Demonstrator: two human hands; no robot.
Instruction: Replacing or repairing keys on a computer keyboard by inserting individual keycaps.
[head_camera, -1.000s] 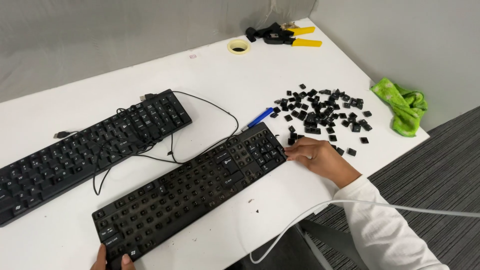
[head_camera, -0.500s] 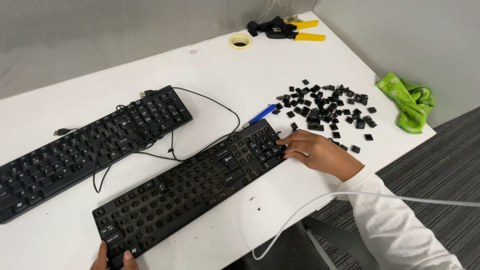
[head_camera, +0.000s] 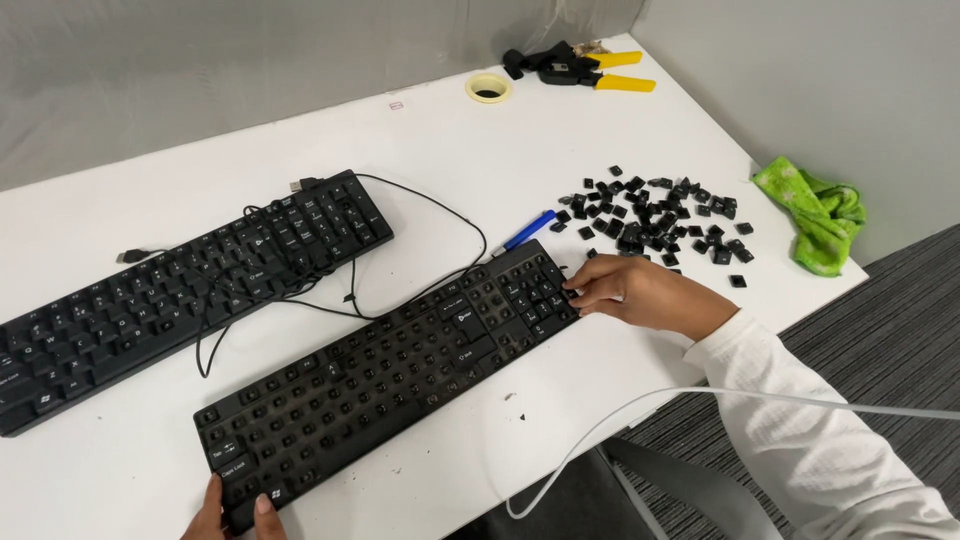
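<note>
- The left hand (head_camera: 232, 510) holds the near-left corner of the stripped black keyboard (head_camera: 390, 375); its grip is closed on the edge.
- This keyboard lies diagonally on the white worktop (head_camera: 450, 150), in front of the second keyboard (head_camera: 190, 290).
- The right hand (head_camera: 640, 295) lies on its right end, fingers pressing a keycap; loose keycaps (head_camera: 660, 220) lie just beyond.

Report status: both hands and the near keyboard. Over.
Left hand grips near keyboard at its left corner. Right hand fingers on its right end keys. Loose keycaps just beyond; nothing blocking.
</note>
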